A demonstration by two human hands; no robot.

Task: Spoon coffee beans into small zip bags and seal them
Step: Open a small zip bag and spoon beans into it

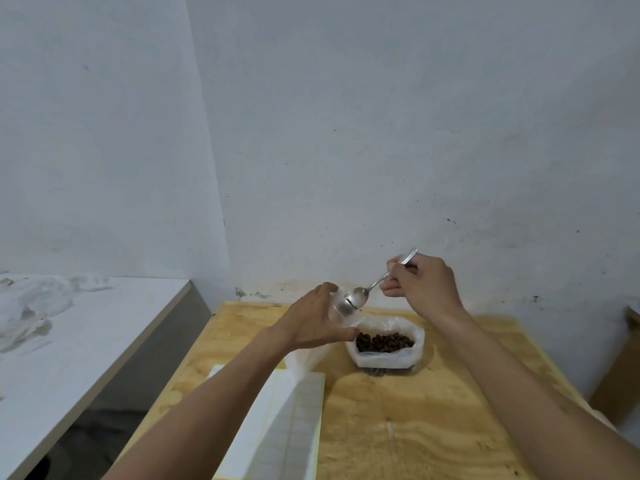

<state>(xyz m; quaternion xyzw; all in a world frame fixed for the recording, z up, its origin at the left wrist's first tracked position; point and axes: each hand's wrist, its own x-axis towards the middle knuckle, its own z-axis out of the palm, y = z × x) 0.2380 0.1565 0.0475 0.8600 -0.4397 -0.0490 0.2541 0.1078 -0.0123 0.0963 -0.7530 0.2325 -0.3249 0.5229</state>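
My left hand (313, 323) holds a small clear zip bag (341, 311) upright above the plywood table (398, 427), thumb and fingers curled round it. My right hand (420, 284) pinches the handle of a metal spoon (369, 292), whose bowl is tipped at the bag's mouth. I cannot tell whether beans lie in the spoon. Just below and to the right, a white plastic bag of dark coffee beans (384, 342) stands open on the table.
A white sheet with yellow edges (298, 427) lies on the table under my left forearm. A white counter (69, 341) stands to the left across a dark gap. The grey wall (381, 150) rises right behind the table. A wooden piece (620, 368) stands at the right.
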